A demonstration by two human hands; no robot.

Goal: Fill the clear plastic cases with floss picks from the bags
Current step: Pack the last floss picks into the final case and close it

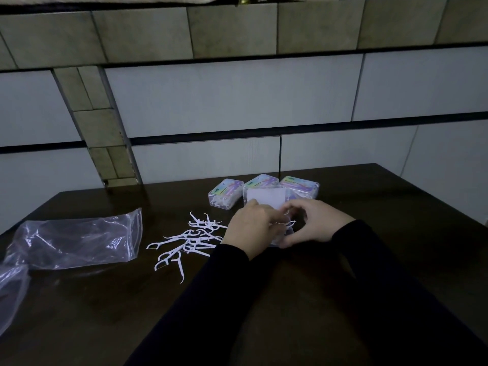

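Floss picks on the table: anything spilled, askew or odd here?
A loose pile of floss picks lies scattered on the dark table, pointing every way, between the flattened clear bag and the hands. That fits sorting rather than a spill. The three labelled cases behind sit closed and tidy.

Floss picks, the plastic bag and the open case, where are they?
Floss picks (190, 241): head view, middle of the loose pile.
Plastic bag (76, 241): head view, its crinkled middle.
Open case (265, 198): head view, its raised clear lid.
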